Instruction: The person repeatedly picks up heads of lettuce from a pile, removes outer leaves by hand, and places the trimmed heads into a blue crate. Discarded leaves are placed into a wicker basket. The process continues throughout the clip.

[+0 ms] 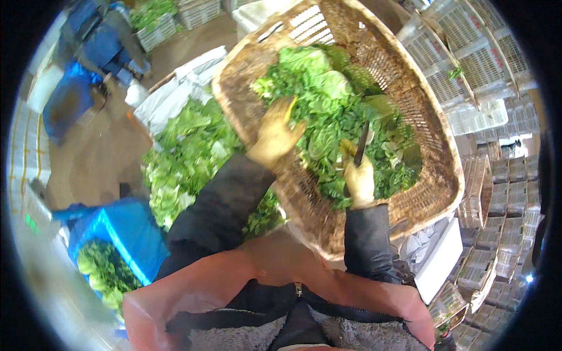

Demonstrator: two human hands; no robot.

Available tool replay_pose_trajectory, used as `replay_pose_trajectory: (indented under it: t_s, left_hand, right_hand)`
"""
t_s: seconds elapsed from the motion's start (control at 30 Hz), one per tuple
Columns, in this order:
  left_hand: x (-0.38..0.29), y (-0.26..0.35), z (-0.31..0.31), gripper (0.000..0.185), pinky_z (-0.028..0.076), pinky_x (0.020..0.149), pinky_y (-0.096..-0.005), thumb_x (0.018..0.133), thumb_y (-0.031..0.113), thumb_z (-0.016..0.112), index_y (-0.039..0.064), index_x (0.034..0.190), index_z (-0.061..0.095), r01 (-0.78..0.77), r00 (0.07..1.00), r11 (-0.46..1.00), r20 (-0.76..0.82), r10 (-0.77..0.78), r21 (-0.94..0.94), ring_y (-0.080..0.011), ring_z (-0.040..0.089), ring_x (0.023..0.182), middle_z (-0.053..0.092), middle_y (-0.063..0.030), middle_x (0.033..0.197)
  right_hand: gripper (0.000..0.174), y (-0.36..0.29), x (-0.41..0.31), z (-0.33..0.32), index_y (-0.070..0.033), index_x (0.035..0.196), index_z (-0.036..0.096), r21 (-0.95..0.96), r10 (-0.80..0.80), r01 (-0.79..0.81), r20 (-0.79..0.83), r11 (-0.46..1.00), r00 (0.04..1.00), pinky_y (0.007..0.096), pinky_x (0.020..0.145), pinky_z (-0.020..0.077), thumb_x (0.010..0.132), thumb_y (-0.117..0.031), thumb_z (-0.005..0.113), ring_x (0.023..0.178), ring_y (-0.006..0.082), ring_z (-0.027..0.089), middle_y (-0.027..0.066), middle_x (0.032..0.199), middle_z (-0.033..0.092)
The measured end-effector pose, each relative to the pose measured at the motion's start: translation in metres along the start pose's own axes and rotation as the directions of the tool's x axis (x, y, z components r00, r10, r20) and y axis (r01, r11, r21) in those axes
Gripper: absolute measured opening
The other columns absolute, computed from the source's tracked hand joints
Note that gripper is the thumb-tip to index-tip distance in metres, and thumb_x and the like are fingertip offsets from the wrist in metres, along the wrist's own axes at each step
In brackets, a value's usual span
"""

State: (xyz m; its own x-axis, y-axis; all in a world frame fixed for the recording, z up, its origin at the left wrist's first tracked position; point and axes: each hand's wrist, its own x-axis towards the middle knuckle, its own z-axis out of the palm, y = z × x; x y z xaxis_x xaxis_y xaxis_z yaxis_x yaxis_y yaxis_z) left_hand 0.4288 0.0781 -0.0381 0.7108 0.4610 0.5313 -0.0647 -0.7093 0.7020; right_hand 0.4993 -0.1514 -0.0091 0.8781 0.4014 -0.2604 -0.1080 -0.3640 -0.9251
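A large dirty plastic basket [246,72] stands before me, with leafy green vegetables [325,105] in it. My left hand [276,134], in a yellowish glove, is over the basket's near left side, fingers apart beside the leaves; nothing shows in it. My right hand [359,177], gloved too, is over the leaves in the basket and grips a knife [362,142], its dark blade pointing away from me. Part of the right hand's hold is hard to make out against the greens.
Loose lettuce leaves [184,145] lie in a heap left of the basket. A blue bag [118,232] with greens is at lower left. Stacked plastic crates [500,188] line the right. Another person [103,44] in blue is at upper left. A white board [439,261] is at lower right.
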Motion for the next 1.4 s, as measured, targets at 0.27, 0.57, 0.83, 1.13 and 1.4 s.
replay_pose_trajectory:
  t_s: [0.27,0.57,0.83,1.13,1.4]
  left_hand:
    - [0.215,-0.109,0.173,0.055,0.053,0.085,-0.0478,0.071,0.032,0.077,-0.002,0.113,0.066,-0.011,0.995,0.925,0.100,-0.029,0.380,-0.0387,0.065,0.096,0.066,-0.0254,0.106]
    - [0.191,-0.091,0.152,0.077,0.049,0.093,-0.0477,0.067,0.038,0.080,0.010,0.135,0.055,0.110,0.950,0.899,0.221,-0.220,0.423,-0.0334,0.054,0.121,0.057,-0.0190,0.129]
    - [0.043,-0.077,0.025,0.099,0.036,0.111,-0.0492,0.064,0.040,0.089,0.009,0.145,0.042,0.463,0.876,0.885,-0.172,-0.450,0.045,-0.0431,0.039,0.133,0.042,-0.0240,0.143]
    - [0.003,-0.054,-0.031,0.057,0.049,0.099,-0.0406,0.078,0.015,0.082,0.004,0.129,0.056,0.283,0.936,0.944,-0.167,-0.311,-0.169,-0.0266,0.055,0.123,0.053,-0.0164,0.138]
    - [-0.048,0.046,-0.254,0.053,0.047,0.101,-0.0365,0.085,0.015,0.074,0.004,0.133,0.056,0.042,0.943,0.949,-0.300,-0.141,-0.314,-0.0212,0.057,0.119,0.060,-0.0101,0.133]
  right_hand:
    - [0.055,-0.008,0.199,-0.006,-0.012,0.144,0.049,-0.271,0.009,-0.020,-0.044,0.962,0.999,0.0376,0.062,0.0560,0.094,-0.031,0.062,0.065,0.0274,0.070,0.0234,0.092,0.070]
    - [0.071,-0.027,0.211,0.004,0.000,0.146,0.041,-0.698,-0.212,0.125,-0.040,0.705,0.976,0.0383,0.083,0.0518,0.095,-0.044,0.062,0.097,0.0294,0.064,0.0263,0.128,0.061]
    - [0.024,-0.062,0.095,0.008,0.004,0.116,0.066,-0.337,0.135,-0.048,0.238,0.940,0.962,0.0267,0.069,0.0495,0.096,-0.010,0.062,0.078,0.0139,0.064,0.0088,0.092,0.072]
    - [0.044,-0.114,0.038,0.036,-0.008,0.136,0.057,-0.110,-0.385,0.404,0.163,0.908,0.909,0.0189,0.047,0.0359,0.100,-0.032,0.061,0.052,0.0032,0.050,0.0091,0.103,0.071]
    - [0.072,-0.140,-0.016,0.052,0.001,0.150,0.035,-0.165,-0.679,0.748,0.330,0.642,0.656,0.0352,0.076,0.0577,0.093,-0.026,0.069,0.099,0.0239,0.066,0.0135,0.126,0.064]
